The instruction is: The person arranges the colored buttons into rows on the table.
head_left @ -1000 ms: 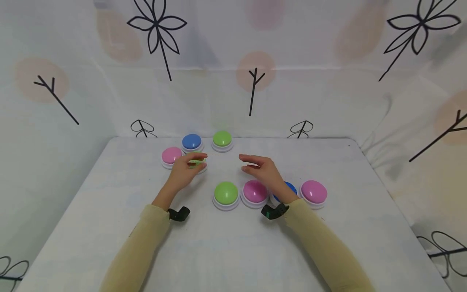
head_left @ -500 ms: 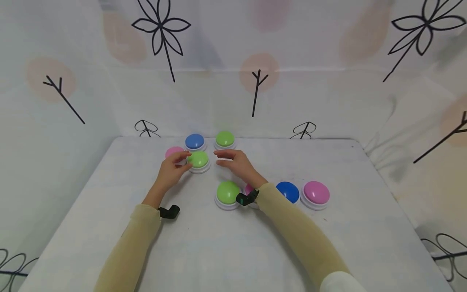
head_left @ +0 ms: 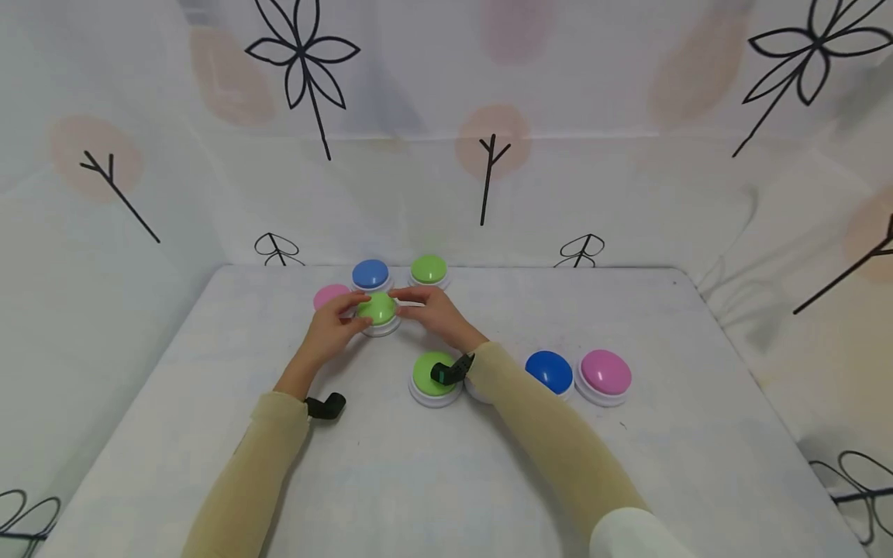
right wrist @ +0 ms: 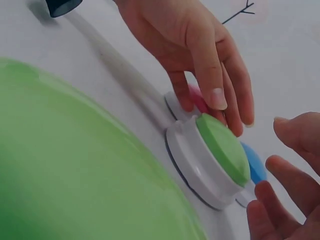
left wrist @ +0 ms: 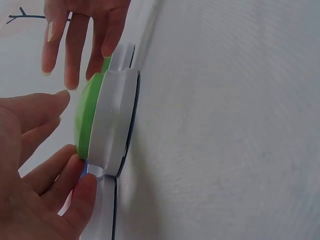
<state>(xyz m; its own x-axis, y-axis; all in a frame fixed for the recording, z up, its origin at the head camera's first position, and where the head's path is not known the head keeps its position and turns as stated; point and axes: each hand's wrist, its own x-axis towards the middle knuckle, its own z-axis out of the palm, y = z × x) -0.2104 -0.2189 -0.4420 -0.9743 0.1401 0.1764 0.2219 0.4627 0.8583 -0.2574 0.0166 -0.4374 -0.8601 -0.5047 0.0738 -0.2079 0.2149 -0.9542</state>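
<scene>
- The left hand has bent fingers with a gap between them, at the left side of the green button.
- The right hand has its fingers wide too, at the right side. I can't tell if it touches the button.
- The green button sits on the tabletop, between both hands.
- A pink button and a blue button sit close to it. If it slides left or back, it could bump them.
- The back green button is near the right fingers, so they might knock it.
- The right wrist's camera is over the front green button. If the wrist dips, it might hit it.
- The tabletop's back edge and the wall leave little room behind. The near side looks roomier.
</scene>
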